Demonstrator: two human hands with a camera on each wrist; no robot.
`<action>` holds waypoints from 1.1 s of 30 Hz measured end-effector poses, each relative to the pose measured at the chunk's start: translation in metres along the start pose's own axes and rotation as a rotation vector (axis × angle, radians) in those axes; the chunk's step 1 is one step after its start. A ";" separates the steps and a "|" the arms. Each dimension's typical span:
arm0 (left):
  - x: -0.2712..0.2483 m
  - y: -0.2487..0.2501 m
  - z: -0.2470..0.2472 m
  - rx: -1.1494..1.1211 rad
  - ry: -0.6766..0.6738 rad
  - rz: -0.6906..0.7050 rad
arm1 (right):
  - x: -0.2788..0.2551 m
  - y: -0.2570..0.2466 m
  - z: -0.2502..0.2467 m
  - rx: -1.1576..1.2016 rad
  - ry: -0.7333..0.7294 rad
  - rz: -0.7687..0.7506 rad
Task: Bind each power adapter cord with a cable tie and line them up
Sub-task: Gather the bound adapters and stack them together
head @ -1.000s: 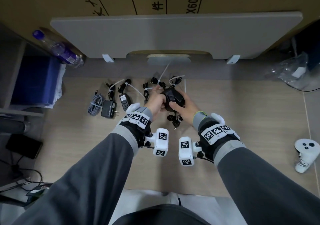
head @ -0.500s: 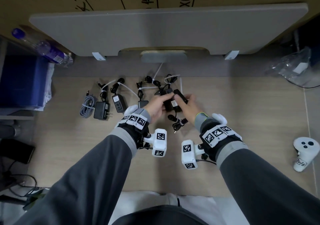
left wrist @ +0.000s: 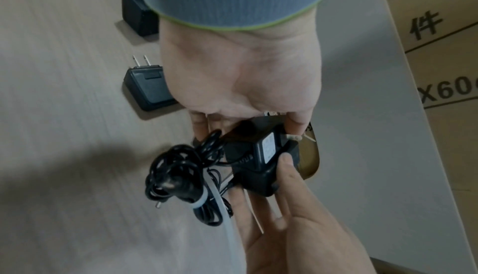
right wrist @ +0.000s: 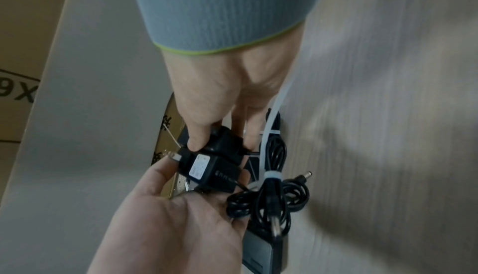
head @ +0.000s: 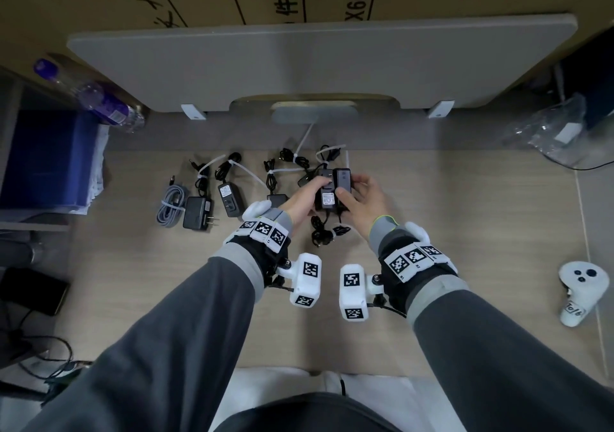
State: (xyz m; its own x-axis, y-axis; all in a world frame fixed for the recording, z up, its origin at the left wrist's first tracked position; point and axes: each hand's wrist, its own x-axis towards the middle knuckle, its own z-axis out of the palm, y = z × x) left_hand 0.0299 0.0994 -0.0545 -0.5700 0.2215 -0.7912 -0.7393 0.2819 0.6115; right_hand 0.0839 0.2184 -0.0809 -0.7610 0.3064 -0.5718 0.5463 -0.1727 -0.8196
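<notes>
On the wooden table [head: 465, 232], bound adapters [head: 229, 195] lie in a row at left. Just right of them, the left hand [head: 304, 199] and right hand [head: 362, 195] each grip a black adapter [head: 327, 192], pressed side by side, tied cords [head: 324, 235] dangling below.

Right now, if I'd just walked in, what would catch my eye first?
Two hands meeting mid-table: the left hand and right hand each grip a black power adapter, held side by side with a tied cord bundle dangling below. To their left, a row of tied adapters lies on the wooden table.
</notes>
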 end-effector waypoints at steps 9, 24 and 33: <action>-0.008 -0.014 -0.003 0.111 -0.112 -0.066 | -0.030 -0.003 0.000 -0.278 -0.044 0.016; 0.038 -0.012 -0.026 0.914 0.297 0.257 | -0.010 0.010 -0.013 -0.431 0.124 0.150; 0.068 -0.008 -0.016 1.173 0.162 0.081 | 0.025 0.000 -0.018 -0.523 0.115 0.214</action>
State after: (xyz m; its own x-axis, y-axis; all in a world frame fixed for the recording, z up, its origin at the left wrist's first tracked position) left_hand -0.0094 0.0970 -0.1133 -0.7015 0.1812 -0.6893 0.0334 0.9744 0.2221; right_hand 0.0710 0.2432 -0.0943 -0.5876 0.4204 -0.6913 0.8064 0.2350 -0.5426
